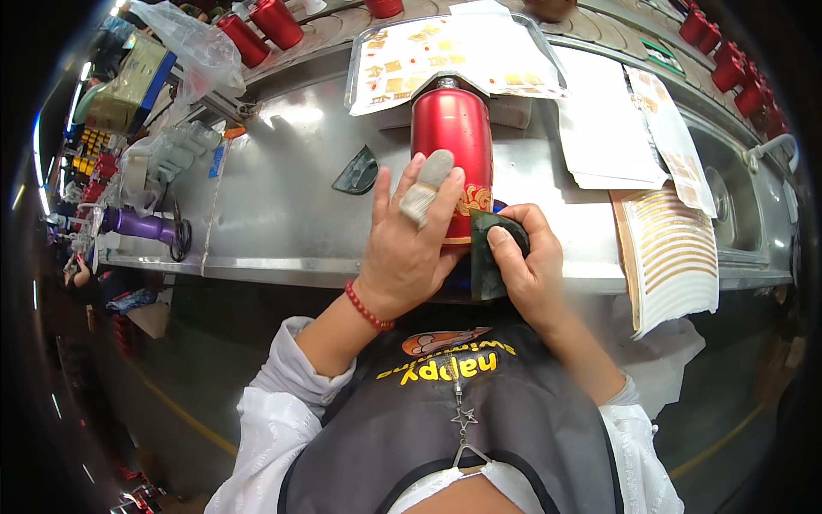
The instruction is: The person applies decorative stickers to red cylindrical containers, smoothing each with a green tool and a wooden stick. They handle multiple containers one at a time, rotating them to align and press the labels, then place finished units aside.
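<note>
A glossy red bottle (451,120) lies on its side near the metal table's front edge, its neck pointing away from me. Gold decoration shows close to its base. My left hand (398,240) is against the bottle's left side, fingers spread and a greyish cover on one finger; its thumb is partly hidden by the base. Pinched in my right hand (535,265) is a dark green flat scraper (485,270), held upright at the right of the base. A second dark scraper piece (356,171) lies on the table to the left.
Behind the bottle, a tray (561,81) carries a white sheet (479,43) of gold-and-red decals. White sheets (604,128) and gold-striped sheets (672,257) lie at right, beside a sink (728,188). More red bottles (276,24) stand farther back. A purple object (141,224) sits left.
</note>
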The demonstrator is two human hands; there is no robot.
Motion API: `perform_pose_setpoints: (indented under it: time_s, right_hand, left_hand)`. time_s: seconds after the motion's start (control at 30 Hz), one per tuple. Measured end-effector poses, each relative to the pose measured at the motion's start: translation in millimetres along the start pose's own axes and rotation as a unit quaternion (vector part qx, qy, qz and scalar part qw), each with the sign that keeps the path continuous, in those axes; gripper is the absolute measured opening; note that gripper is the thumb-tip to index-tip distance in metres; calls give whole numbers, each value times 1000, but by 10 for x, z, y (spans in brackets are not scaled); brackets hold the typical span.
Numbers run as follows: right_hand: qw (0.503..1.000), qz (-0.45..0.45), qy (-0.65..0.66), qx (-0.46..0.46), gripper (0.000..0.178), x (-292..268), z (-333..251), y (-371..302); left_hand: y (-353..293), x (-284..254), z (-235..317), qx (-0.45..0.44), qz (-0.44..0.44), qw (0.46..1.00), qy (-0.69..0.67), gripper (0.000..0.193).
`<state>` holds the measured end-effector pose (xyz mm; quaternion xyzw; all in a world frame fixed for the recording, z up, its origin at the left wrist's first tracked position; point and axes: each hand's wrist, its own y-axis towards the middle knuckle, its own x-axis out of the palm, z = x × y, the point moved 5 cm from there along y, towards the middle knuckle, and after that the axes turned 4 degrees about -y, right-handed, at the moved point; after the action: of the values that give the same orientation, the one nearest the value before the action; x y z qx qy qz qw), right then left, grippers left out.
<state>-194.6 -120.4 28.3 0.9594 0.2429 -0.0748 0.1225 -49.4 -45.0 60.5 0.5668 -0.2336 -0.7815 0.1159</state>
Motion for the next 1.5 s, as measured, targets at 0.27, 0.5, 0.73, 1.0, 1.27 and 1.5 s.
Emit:
perform_pose_setpoints:
  time_s: [0.27, 0.5, 0.73, 1.0, 1.27, 1.5]
  right_hand:
    - [1000, -6, 7, -23, 16, 28, 32, -8]
    - [999, -36, 14, 6, 15, -11, 14, -31]
    - [999, -40, 8, 10, 21, -73, 42, -2]
    - [932, 59, -322, -157, 44, -1464, 114, 524]
    - [703, 45, -704, 90, 47, -3227, 1525, 2338]
    - [636, -21, -763, 114, 31, -3558, 1576, 2377]
  left_hand:
    - [-228, -19, -192, -88, 52, 994, -37, 84]
    - [-351, 104, -284, -73, 62, 987, -127, 71]
    - [-84, 101, -112, -30, 29, 999, 13, 72]
    - [-412, 229, -374, -99, 73, 985, -121, 81]
    - [-408, 330, -364, -121, 80, 971, -190, 87]
    - [-563, 375, -397, -170, 55, 948, -264, 92]
